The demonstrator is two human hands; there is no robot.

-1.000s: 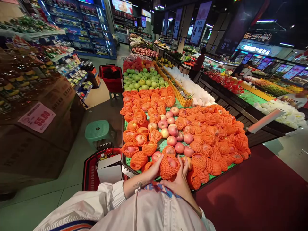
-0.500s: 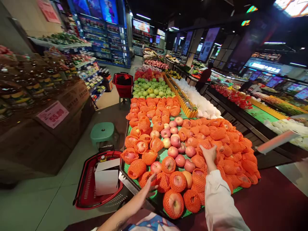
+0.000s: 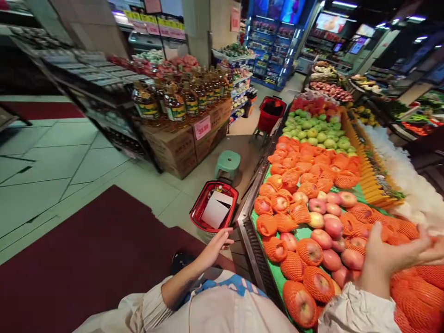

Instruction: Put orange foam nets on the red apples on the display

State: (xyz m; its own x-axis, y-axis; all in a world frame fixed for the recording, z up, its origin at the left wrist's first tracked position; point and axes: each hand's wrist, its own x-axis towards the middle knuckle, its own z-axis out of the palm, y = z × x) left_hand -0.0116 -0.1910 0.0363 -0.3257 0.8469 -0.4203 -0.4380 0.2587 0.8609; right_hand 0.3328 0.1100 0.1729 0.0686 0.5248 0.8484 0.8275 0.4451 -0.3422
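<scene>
My right hand (image 3: 393,254) is over the right side of the fruit stand, palm turned up and fingers apart, with nothing plainly in it. Beneath and around it lie apples in orange foam nets (image 3: 310,252). Just left of it is a group of bare red apples (image 3: 332,226). My left hand (image 3: 215,247) hovers left of the stand's metal edge (image 3: 248,240), fingers stretched out and holding nothing. Beyond its fingertips a red shopping basket (image 3: 198,203) stands on the floor. Inside the basket are a white box-like item (image 3: 215,212) and a small yellow-capped bottle (image 3: 219,188).
A green stool (image 3: 228,162) stands behind the basket. To the left, bottles of oil (image 3: 175,107) top cardboard boxes (image 3: 173,150). Green fruit (image 3: 312,132) lies farther back on the stand, with another red basket (image 3: 269,118) beside it. Dark red matting (image 3: 114,249) covers the near floor.
The view has swung left, bringing more floor into sight. My right hand has lifted off the netted apples and turned palm up. My left hand has moved away from the stand's edge toward the basket.
</scene>
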